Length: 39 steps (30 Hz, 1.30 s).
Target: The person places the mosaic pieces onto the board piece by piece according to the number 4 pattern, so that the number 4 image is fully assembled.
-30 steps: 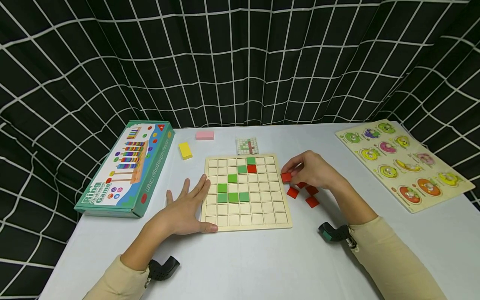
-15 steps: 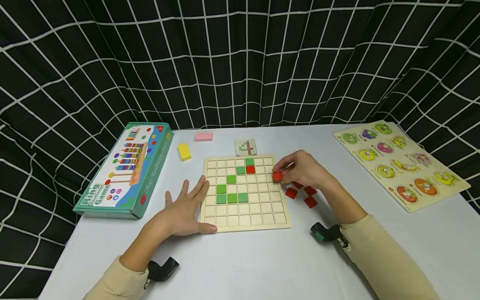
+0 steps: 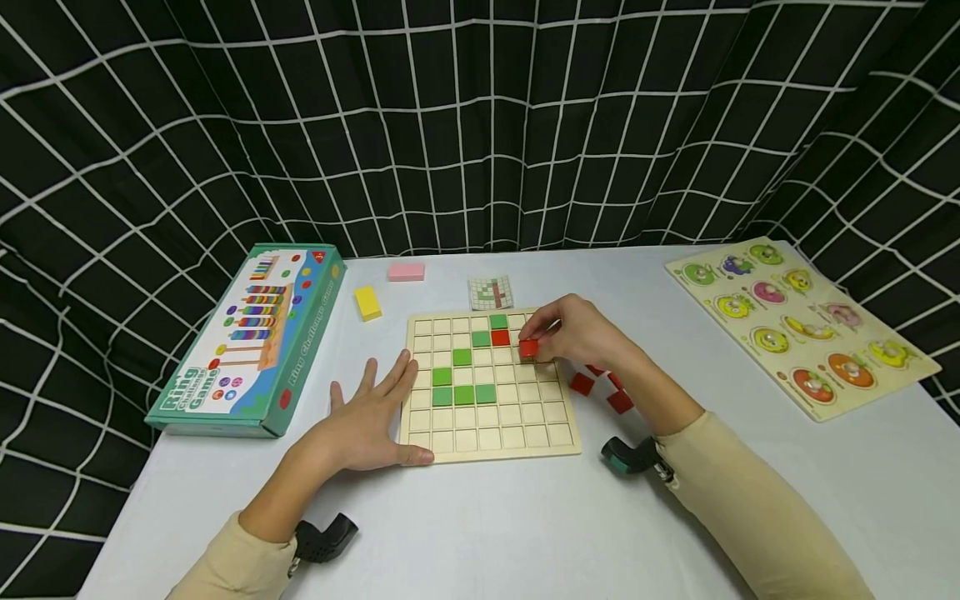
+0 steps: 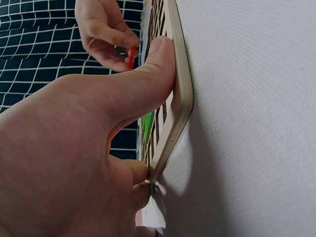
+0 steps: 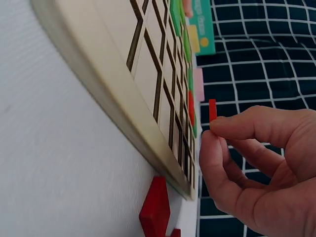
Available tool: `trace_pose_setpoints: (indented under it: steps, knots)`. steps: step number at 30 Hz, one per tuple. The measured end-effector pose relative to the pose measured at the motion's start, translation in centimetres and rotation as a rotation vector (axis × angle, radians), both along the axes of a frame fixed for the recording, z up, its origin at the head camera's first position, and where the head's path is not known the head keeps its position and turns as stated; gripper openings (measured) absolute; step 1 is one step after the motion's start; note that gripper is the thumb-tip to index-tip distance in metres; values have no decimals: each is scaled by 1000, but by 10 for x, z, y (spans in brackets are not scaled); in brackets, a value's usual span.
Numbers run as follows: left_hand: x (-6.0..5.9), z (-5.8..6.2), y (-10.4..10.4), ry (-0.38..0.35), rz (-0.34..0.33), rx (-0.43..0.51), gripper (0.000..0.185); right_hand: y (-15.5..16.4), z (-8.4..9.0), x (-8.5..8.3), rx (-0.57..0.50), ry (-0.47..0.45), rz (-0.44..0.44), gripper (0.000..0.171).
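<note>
A wooden grid board [image 3: 489, 439] lies on the table, with several green tiles [image 3: 463, 395] and one red tile [image 3: 500, 337] set in its squares. My right hand [image 3: 576, 332] pinches another red tile [image 3: 528, 349] between thumb and fingertips above the board's upper right part. In the right wrist view that pinched tile [image 5: 213, 109] stands edge-on, apart from the board. My left hand [image 3: 367, 421] rests with spread, straight fingers along the board's left edge, its thumb [image 4: 160, 59] on the lower left corner. Several loose red tiles [image 3: 620, 402] lie right of the board, partly hidden by my right forearm.
A small printed pattern card [image 3: 491, 293] lies behind the board. Yellow [image 3: 368, 303] and pink [image 3: 406, 272] blocks sit at the back left, near a green ring-game box [image 3: 251, 342]. A fruit puzzle board [image 3: 802, 325] lies at the right. A black gridded curtain [image 3: 480, 125] surrounds the table.
My right hand has carried the pinched red tile leftward from beside the loose tiles to over the board. The left hand keeps its place at the board's edge.
</note>
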<state>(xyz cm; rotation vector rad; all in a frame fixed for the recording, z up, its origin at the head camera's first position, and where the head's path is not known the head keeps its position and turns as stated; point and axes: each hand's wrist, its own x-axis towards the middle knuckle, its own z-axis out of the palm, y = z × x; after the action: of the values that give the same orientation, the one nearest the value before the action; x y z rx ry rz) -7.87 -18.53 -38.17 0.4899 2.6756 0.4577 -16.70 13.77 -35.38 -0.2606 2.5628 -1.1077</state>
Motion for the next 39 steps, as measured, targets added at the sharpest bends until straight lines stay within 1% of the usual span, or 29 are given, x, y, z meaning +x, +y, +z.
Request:
trace_pose_setpoints:
  steps: [11, 19, 27, 39]
  knots:
    - [0, 1, 1, 2, 1, 2, 128, -15, -1, -7, -34, -41, -15, 25]
    - [0, 1, 1, -1, 4, 1, 129, -21, -5, -9, -49, -65, -36, 29]
    - [1, 0, 2, 10, -1, -7, 129, -26, -8, -10, -82, -83, -8, 32]
    - [1, 0, 2, 13, 0, -9, 129, -34, -9, -11, -61, -89, -16, 31]
